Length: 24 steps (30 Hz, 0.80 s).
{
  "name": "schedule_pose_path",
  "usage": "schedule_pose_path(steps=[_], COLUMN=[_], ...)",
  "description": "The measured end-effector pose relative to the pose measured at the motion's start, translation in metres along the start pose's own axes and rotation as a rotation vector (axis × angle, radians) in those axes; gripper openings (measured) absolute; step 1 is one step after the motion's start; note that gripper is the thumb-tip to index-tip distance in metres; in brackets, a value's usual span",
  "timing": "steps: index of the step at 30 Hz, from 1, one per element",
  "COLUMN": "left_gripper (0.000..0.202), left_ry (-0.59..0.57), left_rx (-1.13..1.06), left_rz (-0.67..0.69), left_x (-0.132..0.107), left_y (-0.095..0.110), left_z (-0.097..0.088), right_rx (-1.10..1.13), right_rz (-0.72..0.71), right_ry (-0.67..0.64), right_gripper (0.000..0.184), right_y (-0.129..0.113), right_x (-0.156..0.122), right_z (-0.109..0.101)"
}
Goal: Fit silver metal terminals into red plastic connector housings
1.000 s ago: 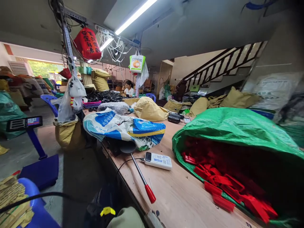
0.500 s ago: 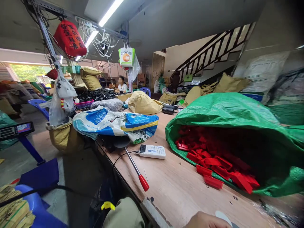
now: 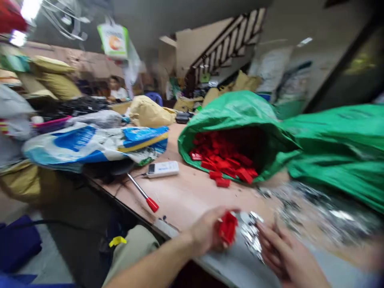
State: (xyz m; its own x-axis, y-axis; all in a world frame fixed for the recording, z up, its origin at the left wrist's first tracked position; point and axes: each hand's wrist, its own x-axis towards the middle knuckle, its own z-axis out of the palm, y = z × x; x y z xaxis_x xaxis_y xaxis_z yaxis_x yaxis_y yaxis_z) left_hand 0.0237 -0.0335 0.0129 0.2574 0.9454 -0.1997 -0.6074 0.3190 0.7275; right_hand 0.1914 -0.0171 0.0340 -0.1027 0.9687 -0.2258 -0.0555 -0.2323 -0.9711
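Near the front edge of the table, my left hand (image 3: 207, 230) is closed around several small red plastic pieces (image 3: 228, 228). Beside it lies a small heap of shiny silver metal pieces (image 3: 251, 234), between my two hands. My right hand (image 3: 285, 250) touches the right side of that heap with its fingers curled together; motion blur hides what they pinch, if anything. Behind, a green woven sack (image 3: 240, 106) lies on its side, its mouth open toward me, with many similar red pieces (image 3: 222, 156) inside and spilling out.
A lever with a red handle (image 3: 152, 204) sticks out at the table's front edge, near a white power bank (image 3: 163, 169) with a cable. A blue-and-white bag (image 3: 75, 142) lies left, another green sack (image 3: 339, 144) right. Clear plastic and shiny bits (image 3: 324, 208) spread before it.
The view has swung right and down. Both hands are now in view, the left with red pieces; before, only part of one hand showed at the bottom edge.
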Motion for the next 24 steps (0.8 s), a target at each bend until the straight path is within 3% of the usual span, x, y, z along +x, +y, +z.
schedule_pose_path(steps=[3,9,14,18,24], left_gripper=[0.043,0.024,0.02,0.018,0.02], left_ry=[-0.043,-0.036,-0.003,-0.015,-0.007], left_rx=[-0.172,-0.19,-0.256,-0.245,-0.216], left_rz=[-0.05,-0.152,-0.224,-0.226,-0.212], left_x=[-0.009,-0.013,-0.013,-0.013,-0.013], left_y=[0.006,0.007,0.005,0.006,0.002], left_z=[0.001,0.0,0.003,0.005,0.003], right_rx=[-0.013,-0.204,-0.342,-0.396,-0.414], right_rz=[-0.117,-0.345,-0.422,-0.45,-0.449], right_ry=[0.016,-0.014,-0.006,0.058,0.042], right_gripper=[0.048,0.031,0.023,0.021,0.022], right_y=[-0.006,-0.005,-0.002,0.002,0.005], right_x=[-0.006,-0.009,-0.012,-0.012,-0.011], right_z=[0.002,-0.003,0.007,0.012,0.013])
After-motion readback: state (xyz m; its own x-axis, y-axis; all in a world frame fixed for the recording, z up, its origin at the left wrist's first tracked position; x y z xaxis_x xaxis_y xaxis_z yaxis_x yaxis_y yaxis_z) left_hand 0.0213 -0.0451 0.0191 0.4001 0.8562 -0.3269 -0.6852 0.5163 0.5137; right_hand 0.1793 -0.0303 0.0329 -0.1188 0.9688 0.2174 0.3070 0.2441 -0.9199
